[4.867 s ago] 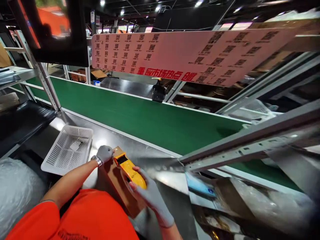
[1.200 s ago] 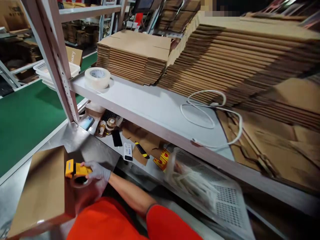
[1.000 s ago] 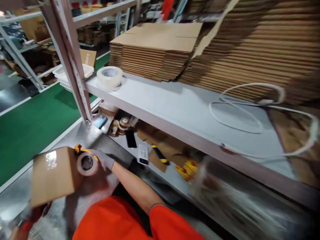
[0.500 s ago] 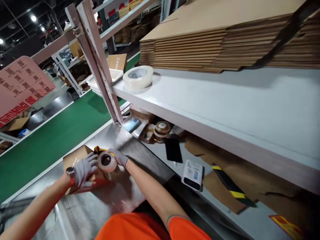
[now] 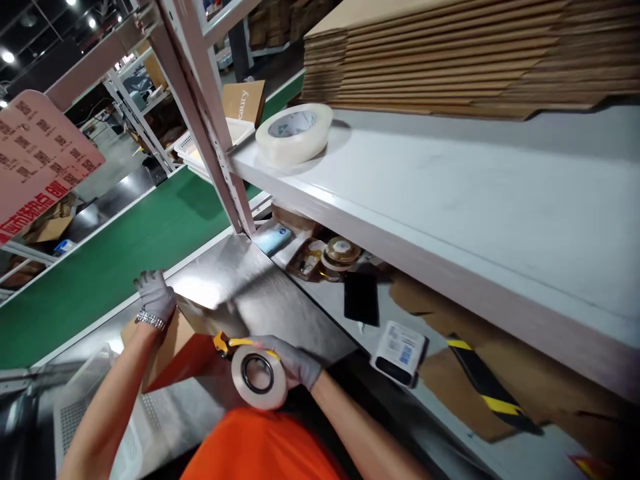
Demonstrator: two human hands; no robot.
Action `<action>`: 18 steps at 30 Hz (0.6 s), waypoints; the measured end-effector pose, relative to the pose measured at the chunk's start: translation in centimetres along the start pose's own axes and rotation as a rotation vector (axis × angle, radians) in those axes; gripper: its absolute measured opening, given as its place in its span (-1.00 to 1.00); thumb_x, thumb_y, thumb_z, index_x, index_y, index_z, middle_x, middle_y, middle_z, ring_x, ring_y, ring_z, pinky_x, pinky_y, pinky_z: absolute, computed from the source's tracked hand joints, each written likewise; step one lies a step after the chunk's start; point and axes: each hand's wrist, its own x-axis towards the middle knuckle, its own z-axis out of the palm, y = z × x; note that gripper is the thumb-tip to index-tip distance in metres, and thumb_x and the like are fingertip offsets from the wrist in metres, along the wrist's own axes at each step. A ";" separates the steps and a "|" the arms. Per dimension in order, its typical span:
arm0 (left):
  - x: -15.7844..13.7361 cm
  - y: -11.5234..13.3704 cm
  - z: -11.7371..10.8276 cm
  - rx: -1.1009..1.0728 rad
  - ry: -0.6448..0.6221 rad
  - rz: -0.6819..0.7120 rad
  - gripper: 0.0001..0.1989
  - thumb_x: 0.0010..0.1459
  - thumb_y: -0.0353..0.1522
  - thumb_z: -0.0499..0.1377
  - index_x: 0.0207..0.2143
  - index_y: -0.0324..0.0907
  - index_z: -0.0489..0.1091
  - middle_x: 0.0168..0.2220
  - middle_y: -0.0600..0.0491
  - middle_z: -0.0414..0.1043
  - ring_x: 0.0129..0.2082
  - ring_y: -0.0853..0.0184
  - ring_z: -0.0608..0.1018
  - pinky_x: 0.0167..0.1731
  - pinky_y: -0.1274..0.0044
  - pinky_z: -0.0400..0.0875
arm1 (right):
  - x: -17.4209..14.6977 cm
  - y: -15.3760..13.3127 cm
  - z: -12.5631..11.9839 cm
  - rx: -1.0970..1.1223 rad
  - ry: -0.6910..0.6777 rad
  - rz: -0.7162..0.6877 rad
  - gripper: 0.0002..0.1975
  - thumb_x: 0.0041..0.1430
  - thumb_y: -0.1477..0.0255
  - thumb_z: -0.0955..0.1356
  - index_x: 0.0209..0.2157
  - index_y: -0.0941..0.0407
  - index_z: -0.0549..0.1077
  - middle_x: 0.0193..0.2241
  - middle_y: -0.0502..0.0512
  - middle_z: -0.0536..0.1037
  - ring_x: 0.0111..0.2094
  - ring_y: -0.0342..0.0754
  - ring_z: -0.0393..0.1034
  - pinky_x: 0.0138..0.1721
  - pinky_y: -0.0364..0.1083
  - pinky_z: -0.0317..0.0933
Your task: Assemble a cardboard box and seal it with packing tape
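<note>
The right hand (image 5: 293, 360) grips a yellow tape dispenser (image 5: 253, 370) low over the steel desk (image 5: 260, 300). The left hand (image 5: 154, 293), fingers spread, rests on a cardboard box (image 5: 170, 347). A far carton (image 5: 243, 101) reads, perhaps, "Luxury".

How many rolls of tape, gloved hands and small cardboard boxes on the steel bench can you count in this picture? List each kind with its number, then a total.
Rolls of tape: 3 (dispenser roll, shelf roll, brown roll under the shelf)
Gloved hands: 2 (left hand, right hand)
Small cardboard boxes: 1 (box)
Total: 6
</note>
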 end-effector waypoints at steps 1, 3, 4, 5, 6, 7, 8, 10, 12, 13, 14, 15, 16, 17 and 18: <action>-0.8 -0.1 -0.3 -0.016 0.017 0.140 -0.43 0.35 -0.25 0.12 0.30 -0.36 0.48 0.33 -0.53 0.47 0.46 -0.43 0.37 0.47 -0.20 0.16 | -0.1 0.0 0.1 -0.005 -0.017 -0.018 -0.59 0.15 0.14 0.55 -0.11 0.16 0.68 -0.19 0.18 0.77 -0.20 -0.01 0.63 -0.06 -0.07 0.47; -3.0 -0.4 -1.0 -0.140 -0.083 0.512 -0.36 0.33 -0.08 0.24 0.32 -0.25 0.50 0.46 -0.43 0.40 0.56 -0.36 0.27 0.59 -0.16 0.03 | -0.2 -0.3 0.0 -0.010 -0.013 -0.023 -0.58 0.10 0.17 0.58 -0.09 0.16 0.69 -0.21 0.16 0.77 -0.22 -0.03 0.62 -0.07 -0.08 0.46; -4.0 -0.5 -1.2 -0.203 -0.177 0.669 -0.36 0.30 -0.02 0.28 0.28 -0.20 0.54 0.44 -0.37 0.44 0.55 -0.33 0.29 0.62 -0.16 -0.01 | -0.1 -0.4 0.0 -0.014 -0.001 -0.013 -0.56 0.07 0.17 0.59 -0.09 0.16 0.69 -0.23 0.16 0.77 -0.23 -0.02 0.62 -0.06 -0.07 0.47; -4.9 -0.6 -1.4 -0.236 -0.284 0.783 -0.42 0.30 0.00 0.31 0.21 -0.17 0.58 0.37 -0.33 0.52 0.49 -0.29 0.38 0.62 -0.15 -0.03 | 0.0 -0.5 -0.1 -0.022 0.015 0.001 -0.54 0.04 0.17 0.60 -0.09 0.16 0.69 -0.25 0.16 0.76 -0.25 0.00 0.62 -0.06 -0.05 0.49; -5.5 -0.5 -1.4 -0.238 -0.378 0.849 -0.49 0.32 -0.01 0.31 0.13 -0.14 0.62 0.26 -0.30 0.60 0.39 -0.24 0.48 0.61 -0.13 -0.01 | 0.1 -0.5 -0.1 -0.035 0.031 0.006 -0.52 0.00 0.16 0.60 -0.09 0.15 0.69 -0.26 0.17 0.76 -0.25 0.02 0.63 -0.06 -0.03 0.50; -5.8 -0.4 -1.3 -0.213 -0.433 0.859 -0.57 0.36 -0.03 0.28 0.05 -0.14 0.65 0.13 -0.27 0.65 0.26 -0.18 0.56 0.59 -0.10 0.06 | 0.2 -0.3 -0.1 -0.050 0.063 -0.013 -0.51 -0.01 0.14 0.59 -0.09 0.13 0.69 -0.26 0.17 0.76 -0.24 0.04 0.63 -0.05 -0.01 0.50; -5.7 -0.1 -1.1 -0.170 -0.445 0.813 -0.61 0.40 -0.06 0.24 -0.01 -0.14 0.66 0.02 -0.25 0.67 0.15 -0.11 0.60 0.53 -0.04 0.17 | 0.4 -0.1 0.0 -0.068 0.110 -0.047 -0.50 0.00 0.11 0.57 -0.09 0.12 0.69 -0.24 0.18 0.77 -0.23 0.06 0.64 -0.05 0.01 0.50; -5.0 0.7 -0.5 -0.053 -0.377 0.590 -0.64 0.44 -0.11 0.18 -0.07 -0.16 0.66 -0.08 -0.24 0.65 0.02 -0.04 0.61 0.34 0.07 0.36 | 0.4 0.5 0.3 -0.123 0.223 -0.133 -0.47 0.07 0.02 0.53 -0.07 0.11 0.70 -0.21 0.19 0.78 -0.20 0.11 0.64 -0.06 0.04 0.49; -3.7 1.7 0.1 0.049 -0.261 0.278 -0.65 0.47 -0.16 0.15 -0.05 -0.16 0.66 -0.04 -0.25 0.66 0.06 -0.05 0.61 0.19 0.15 0.40 | 0.2 0.9 0.8 -0.228 0.249 -0.185 -0.43 0.11 -0.03 0.50 -0.03 0.11 0.72 -0.16 0.19 0.79 -0.13 0.15 0.65 0.01 0.09 0.50; -3.0 2.2 0.4 0.083 -0.216 0.129 -0.65 0.49 -0.19 0.13 -0.02 -0.16 0.66 0.00 -0.25 0.67 0.09 -0.05 0.61 0.14 0.17 0.39 | 0.0 1.0 1.0 -0.308 0.202 -0.179 -0.43 0.10 -0.03 0.52 -0.02 0.10 0.73 -0.13 0.19 0.80 -0.09 0.17 0.66 0.08 0.12 0.50; -2.4 2.7 0.6 0.103 -0.189 0.005 -0.64 0.50 -0.20 0.11 0.00 -0.16 0.67 0.03 -0.24 0.68 0.11 -0.06 0.61 0.10 0.18 0.38 | -0.2 0.9 1.3 -0.400 0.121 -0.153 -0.44 0.08 -0.01 0.54 -0.03 0.10 0.75 -0.10 0.19 0.80 -0.04 0.19 0.66 0.16 0.15 0.49; -1.9 3.1 0.7 0.113 -0.172 -0.089 -0.63 0.51 -0.21 0.10 0.02 -0.16 0.67 0.06 -0.24 0.68 0.12 -0.07 0.62 0.07 0.19 0.37 | -0.3 0.8 1.6 -0.489 0.037 -0.121 -0.46 0.06 0.01 0.55 -0.05 0.09 0.77 -0.09 0.18 0.80 -0.01 0.20 0.66 0.23 0.17 0.47; -1.5 3.4 0.7 0.119 -0.162 -0.156 -0.62 0.52 -0.21 0.09 0.04 -0.16 0.67 0.07 -0.24 0.69 0.14 -0.08 0.62 0.04 0.19 0.36 | -0.2 0.6 2.0 -0.557 -0.030 -0.093 -0.49 0.06 0.03 0.55 -0.09 0.09 0.78 -0.08 0.18 0.81 0.01 0.20 0.66 0.26 0.18 0.46; -1.3 3.7 0.8 0.123 -0.158 -0.197 -0.61 0.52 -0.20 0.08 0.05 -0.17 0.67 0.08 -0.24 0.69 0.14 -0.09 0.62 0.03 0.19 0.35 | 0.0 0.4 2.6 -0.600 -0.074 -0.071 -0.53 0.07 0.05 0.54 -0.12 0.09 0.79 -0.09 0.17 0.81 0.00 0.20 0.66 0.26 0.18 0.47; -1.1 3.9 0.8 0.127 -0.156 -0.216 -0.59 0.53 -0.20 0.08 0.06 -0.17 0.68 0.09 -0.24 0.69 0.15 -0.10 0.61 0.02 0.20 0.35 | 0.5 0.3 3.3 -0.623 -0.096 -0.058 -0.56 0.08 0.08 0.52 -0.14 0.09 0.79 -0.12 0.15 0.81 -0.03 0.18 0.65 0.23 0.17 0.49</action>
